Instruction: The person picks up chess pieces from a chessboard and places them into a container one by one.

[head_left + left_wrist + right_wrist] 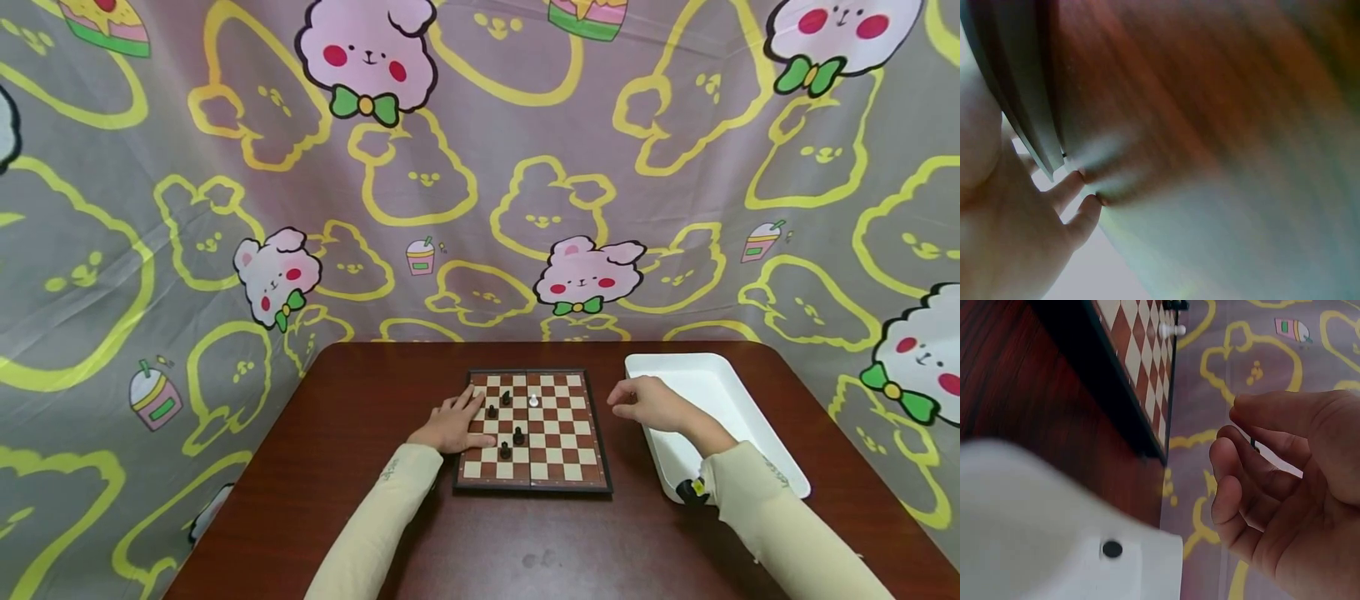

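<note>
A folding chessboard (562, 450) with brown and cream squares lies on the table. Several black chess pieces (518, 436) stand on its left half, and one white chess piece (533, 401) is just right of the fold. My left hand (448, 427) rests over the board's left edge, fingers spread and thumb reaching onto the squares. In the left wrist view, its fingertips (1088, 209) show beyond the dark board edge. Between the board and a white tray hovers my right hand (654, 406). Its fingers (1227, 497) are loosely bent, with no piece visible in them.
The white tray (705, 364) stands right of the board, partly under my right forearm. A small black round spot (1112, 549) shows on it in the right wrist view. A patterned curtain (480, 200) hangs behind and beside the brown table (360, 400).
</note>
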### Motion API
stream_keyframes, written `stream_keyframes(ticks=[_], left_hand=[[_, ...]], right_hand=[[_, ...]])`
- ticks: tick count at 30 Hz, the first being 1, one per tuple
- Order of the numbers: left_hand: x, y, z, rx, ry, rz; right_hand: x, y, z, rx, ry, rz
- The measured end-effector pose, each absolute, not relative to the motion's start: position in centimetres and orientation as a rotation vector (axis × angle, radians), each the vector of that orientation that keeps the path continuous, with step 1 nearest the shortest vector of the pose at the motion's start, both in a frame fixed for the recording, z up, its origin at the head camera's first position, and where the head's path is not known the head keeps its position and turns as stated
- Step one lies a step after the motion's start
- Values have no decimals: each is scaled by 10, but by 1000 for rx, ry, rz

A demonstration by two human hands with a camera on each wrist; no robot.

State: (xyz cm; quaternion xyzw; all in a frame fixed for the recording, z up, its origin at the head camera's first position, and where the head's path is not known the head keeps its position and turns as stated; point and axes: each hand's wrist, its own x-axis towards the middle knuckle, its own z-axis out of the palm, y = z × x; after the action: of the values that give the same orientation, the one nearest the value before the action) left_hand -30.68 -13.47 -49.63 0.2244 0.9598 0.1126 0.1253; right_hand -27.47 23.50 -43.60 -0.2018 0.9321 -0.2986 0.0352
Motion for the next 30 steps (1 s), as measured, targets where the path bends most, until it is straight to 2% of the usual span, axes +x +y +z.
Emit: stream_keyframes(ticks=[15, 30], left_hand=[[-307, -133, -496, 634, 2799, 318], [-308, -135, -498, 643, 2808, 309]], right_hand=[[-285, 186, -443, -646, 2814, -887], [-320, 140, -455, -632, 2860, -710]])
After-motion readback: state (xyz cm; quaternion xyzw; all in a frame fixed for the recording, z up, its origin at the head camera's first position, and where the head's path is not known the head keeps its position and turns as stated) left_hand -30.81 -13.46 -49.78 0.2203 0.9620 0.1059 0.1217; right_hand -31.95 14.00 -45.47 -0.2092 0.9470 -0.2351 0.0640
